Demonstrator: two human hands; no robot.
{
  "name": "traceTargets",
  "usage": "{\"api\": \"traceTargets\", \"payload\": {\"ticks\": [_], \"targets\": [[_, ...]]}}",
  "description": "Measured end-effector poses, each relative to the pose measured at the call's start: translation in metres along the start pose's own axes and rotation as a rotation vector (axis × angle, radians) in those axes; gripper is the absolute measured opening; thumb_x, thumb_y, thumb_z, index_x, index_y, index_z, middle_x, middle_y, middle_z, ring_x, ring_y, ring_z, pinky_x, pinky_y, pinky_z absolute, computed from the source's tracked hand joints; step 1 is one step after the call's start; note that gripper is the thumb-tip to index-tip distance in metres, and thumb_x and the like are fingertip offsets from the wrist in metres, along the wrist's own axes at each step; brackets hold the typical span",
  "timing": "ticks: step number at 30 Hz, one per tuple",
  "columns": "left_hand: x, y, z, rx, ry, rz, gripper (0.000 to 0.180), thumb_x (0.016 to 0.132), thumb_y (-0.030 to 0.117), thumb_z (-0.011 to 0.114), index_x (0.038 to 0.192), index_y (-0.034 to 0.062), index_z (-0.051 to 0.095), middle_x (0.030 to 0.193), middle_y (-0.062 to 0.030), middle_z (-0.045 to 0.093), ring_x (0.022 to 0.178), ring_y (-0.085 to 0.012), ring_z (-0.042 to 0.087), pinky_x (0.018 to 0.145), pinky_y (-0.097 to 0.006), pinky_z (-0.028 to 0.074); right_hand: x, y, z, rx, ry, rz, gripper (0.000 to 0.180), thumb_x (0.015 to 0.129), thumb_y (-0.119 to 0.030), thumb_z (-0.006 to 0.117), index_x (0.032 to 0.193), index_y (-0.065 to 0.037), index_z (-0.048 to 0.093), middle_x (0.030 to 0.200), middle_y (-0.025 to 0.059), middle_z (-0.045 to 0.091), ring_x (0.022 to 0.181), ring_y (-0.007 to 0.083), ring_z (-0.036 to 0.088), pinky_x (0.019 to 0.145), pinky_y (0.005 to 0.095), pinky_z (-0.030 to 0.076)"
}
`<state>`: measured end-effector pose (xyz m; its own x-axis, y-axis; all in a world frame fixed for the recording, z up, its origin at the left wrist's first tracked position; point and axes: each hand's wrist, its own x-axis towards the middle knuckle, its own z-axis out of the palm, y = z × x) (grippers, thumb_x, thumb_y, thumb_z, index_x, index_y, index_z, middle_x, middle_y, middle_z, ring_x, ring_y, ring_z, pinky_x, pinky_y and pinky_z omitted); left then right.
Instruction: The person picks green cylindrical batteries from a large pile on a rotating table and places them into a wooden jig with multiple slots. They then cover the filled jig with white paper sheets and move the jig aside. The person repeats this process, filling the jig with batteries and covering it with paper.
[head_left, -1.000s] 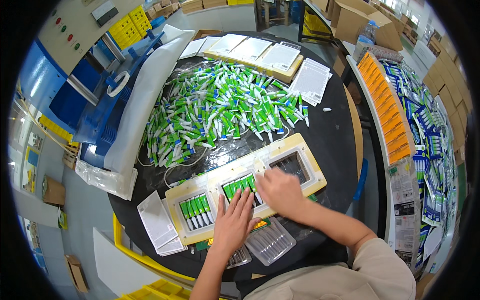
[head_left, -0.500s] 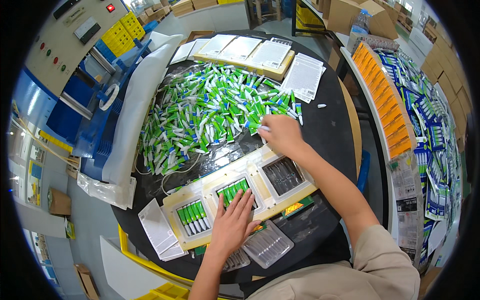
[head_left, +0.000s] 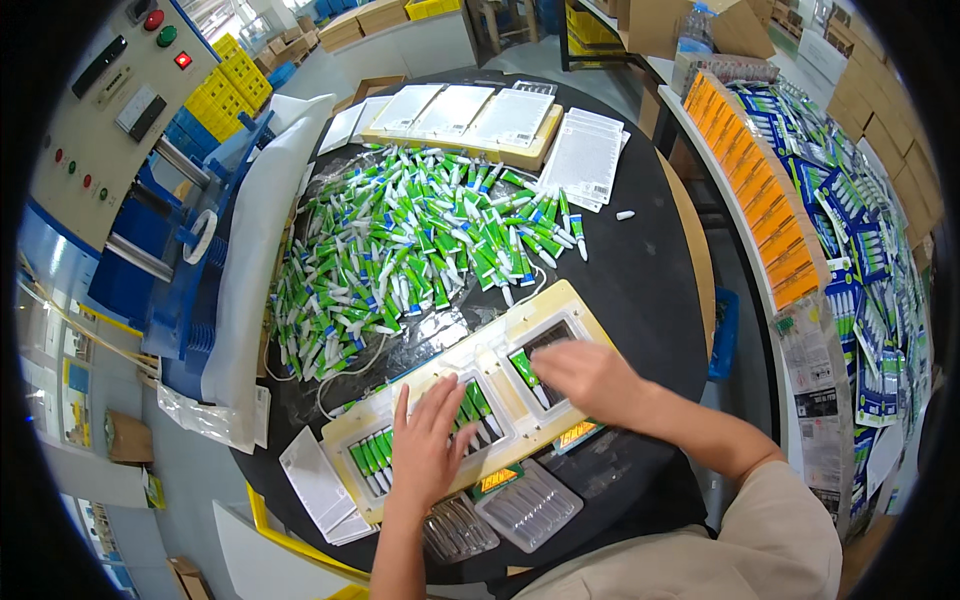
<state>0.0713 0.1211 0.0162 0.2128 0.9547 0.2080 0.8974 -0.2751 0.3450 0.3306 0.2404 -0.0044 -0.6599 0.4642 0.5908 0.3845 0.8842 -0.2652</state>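
A long cream-yellow holder (head_left: 582,298) with three windows lies near me, clear plastic trays set in it. Small green-and-white tubes (head_left: 372,461) stand side by side in its left window, and more fill part of the middle one. My left hand (head_left: 425,445) rests over these two windows, fingers spread and holding nothing. Above the right window my right hand (head_left: 592,382) is closed, its fingertips at a single small tube (head_left: 525,376) lying at that window's left end. The curled fingers hide part of this tray.
A big heap of similar tubes (head_left: 430,225) covers the table's far middle. Behind it, another holder carries white cards (head_left: 465,108). Loose clear trays (head_left: 530,505) and cards (head_left: 318,480) lie near me. Left stands a blue press (head_left: 180,300); right, a bin of packaged tubes (head_left: 850,240).
My right hand has come from the heap's edge, carrying a tube, down to the right window, where a tube now lies. My left hand has shifted slightly left, fingers more spread.
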Motion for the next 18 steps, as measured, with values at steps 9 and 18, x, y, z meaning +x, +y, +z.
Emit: {"api": "traceTargets", "payload": {"ticks": [9, 18], "targets": [[0.208, -0.069, 0.073, -0.249, 0.199, -0.289, 0.020, 0.092, 0.018, 0.072, 0.095, -0.0015, 0.073, 0.092, -0.0217, 0.072, 0.084, -0.0399, 0.070, 0.076, -0.048, 0.055, 0.119, 0.145, 0.082, 0.001, -0.192, 0.673, 0.046, 0.080, -0.040, 0.084, 0.064, 0.002, 0.072, 0.060, 0.0192, 0.066, 0.059, 0.0371, 0.067, 0.063, 0.0432, 0.056], [0.235, -0.072, 0.078, 0.023, 0.032, -0.479, 0.031, 0.078, 0.034, 0.082, 0.090, 0.0060, 0.080, 0.083, -0.0134, 0.077, 0.072, -0.0296, 0.074, 0.067, -0.042, 0.057, 0.016, 0.044, -0.017, 0.196, 0.012, -0.008, 0.022, 0.087, -0.005, 0.066, 0.108, -0.002, 0.070, 0.100, 0.0106, 0.069, 0.090, 0.0277, 0.068, 0.081, 0.0372, 0.059]]}}
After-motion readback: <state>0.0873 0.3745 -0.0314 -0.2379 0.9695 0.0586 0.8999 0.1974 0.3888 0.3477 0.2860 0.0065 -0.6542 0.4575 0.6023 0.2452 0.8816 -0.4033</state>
